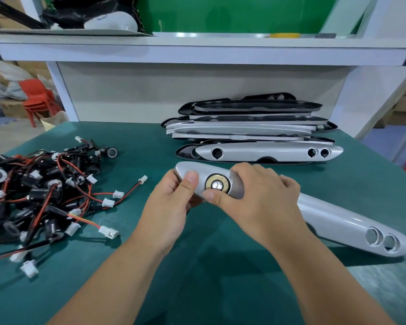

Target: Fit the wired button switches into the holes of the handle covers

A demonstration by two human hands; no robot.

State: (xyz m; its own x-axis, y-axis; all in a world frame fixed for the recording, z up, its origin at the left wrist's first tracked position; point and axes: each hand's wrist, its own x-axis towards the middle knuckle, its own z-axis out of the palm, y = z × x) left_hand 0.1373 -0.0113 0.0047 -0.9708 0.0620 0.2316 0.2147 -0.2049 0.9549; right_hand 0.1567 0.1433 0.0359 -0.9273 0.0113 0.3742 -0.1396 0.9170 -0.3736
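**One switch seated, two holes open: risks and blind spots**

At left, a tangled pile of wired switches lies on the green table, cut off by the frame edge. Pulling one free may drag its neighbours, since red and black leads cross throughout.

The left hand has its grip clamped on the near end of a grey handle cover, with the thumb on top and the fingers curled beneath, out of sight. A brass-ringed switch sits in the cover's single hole, between the two thumbs. Whether it is fully home cannot be told. Uneven thumb pressure could leave it tilted, and its lead, hidden under the cover, could be pinched.

The right hand likewise clamps its grip on the cover, fingers over the top edge and thumb at the switch's rim.

Further right, the cover's far end appears to rest on the table, its two paired holes unfilled. It could slide under a hard push. Behind, a stack of covers hides its lower members.
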